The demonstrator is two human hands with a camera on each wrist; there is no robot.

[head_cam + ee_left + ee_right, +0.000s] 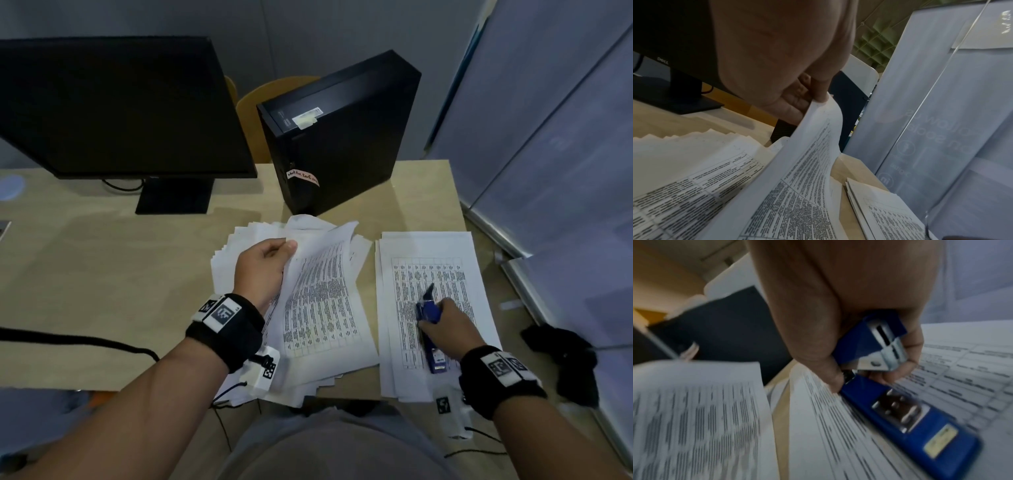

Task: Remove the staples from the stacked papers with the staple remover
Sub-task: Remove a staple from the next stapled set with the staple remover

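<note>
My left hand [270, 260] pinches the top edge of a printed sheet set [322, 308] and lifts it off the messy left pile of papers [239, 246]; the wrist view shows the thumb and fingers [818, 91] on the curling sheet [807, 162]. My right hand [448, 322] grips a blue stapler-style staple remover [432, 329], hinged open, lying on the neat right stack [442, 267]. In the right wrist view the fingers [908, 344] wrap the tool's upper arm [869, 340], its base [910, 423] flat on the paper. No staple is visible.
A black monitor [113, 109] stands at the back left and a black computer tower [339, 133] behind the papers. The wooden desk [102, 274] ends just right of the right stack. Frosted glass panels [555, 137] close the right side. A black cable [85, 342] crosses the left.
</note>
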